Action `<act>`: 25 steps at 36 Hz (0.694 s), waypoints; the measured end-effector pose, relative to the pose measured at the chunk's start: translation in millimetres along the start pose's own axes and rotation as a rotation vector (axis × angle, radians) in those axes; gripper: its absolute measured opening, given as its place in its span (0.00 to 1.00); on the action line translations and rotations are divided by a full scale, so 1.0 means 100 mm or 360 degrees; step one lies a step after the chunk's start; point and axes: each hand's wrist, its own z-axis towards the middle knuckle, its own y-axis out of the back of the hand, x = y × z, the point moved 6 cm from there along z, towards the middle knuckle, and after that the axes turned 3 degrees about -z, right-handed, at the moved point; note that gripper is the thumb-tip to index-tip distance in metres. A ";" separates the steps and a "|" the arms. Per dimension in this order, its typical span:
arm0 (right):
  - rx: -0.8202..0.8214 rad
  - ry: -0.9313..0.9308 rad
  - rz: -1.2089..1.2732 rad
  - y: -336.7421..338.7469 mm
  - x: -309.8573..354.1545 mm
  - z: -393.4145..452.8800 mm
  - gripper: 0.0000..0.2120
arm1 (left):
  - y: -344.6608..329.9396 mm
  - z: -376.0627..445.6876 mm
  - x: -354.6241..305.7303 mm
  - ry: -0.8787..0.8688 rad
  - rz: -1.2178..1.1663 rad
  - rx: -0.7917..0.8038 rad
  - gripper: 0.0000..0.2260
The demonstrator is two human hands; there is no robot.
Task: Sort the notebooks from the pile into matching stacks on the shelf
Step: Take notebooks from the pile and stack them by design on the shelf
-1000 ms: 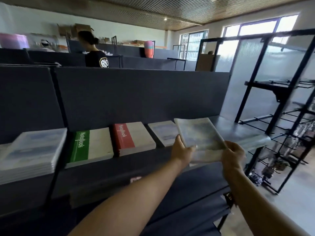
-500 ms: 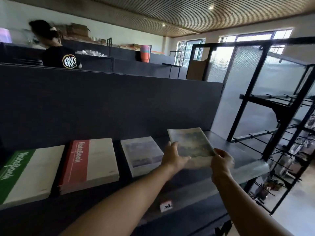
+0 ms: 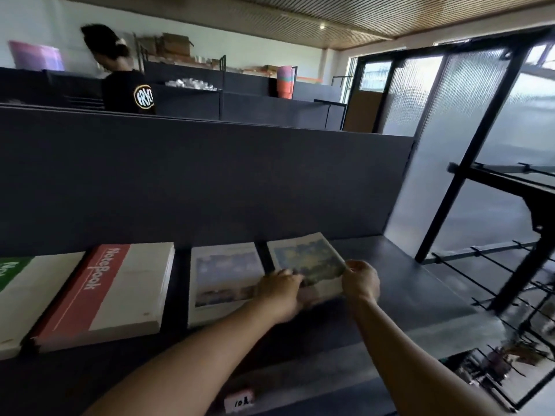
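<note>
Since the earlier frame I have brought the picture notebook (image 3: 309, 262) down from the air onto the shelf (image 3: 390, 283), and the view has moved closer and a little to the right, so the stacks on the left now fall partly out of sight.

On the shelf I see four places in use. At the far left stands the green stack (image 3: 18, 298), cut by the frame edge. Next to it is the thick red stack (image 3: 120, 292) marked "NoteBook". Then comes a thin stack with a pale picture cover (image 3: 225, 280). Just beside that lies the notebook I am placing; its cover looks darker, so I judge it begins its own stack.

My left hand (image 3: 282, 292) curls around the near left corner of this notebook, and my right hand (image 3: 360, 280) pinches its near right edge. Both grips are closed on it, and its far end rests on the shelf.

The pile is not visible, so I cannot tell how many notebooks are left.
</note>
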 end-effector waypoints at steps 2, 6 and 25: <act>0.0026 0.0031 -0.0180 0.00 -0.01 0.02 0.10 | -0.01 0.03 -0.02 0.0016 0.0048 0.0005 0.25; 0.0111 0.0154 -0.0637 -0.01 0.00 0.07 0.11 | -0.02 0.08 -0.04 0.0077 0.0070 0.0053 0.22; 0.0471 0.1173 -0.1057 -0.40 0.54 -0.42 0.21 | 0.27 -0.33 0.07 0.0333 0.0152 -0.0293 0.25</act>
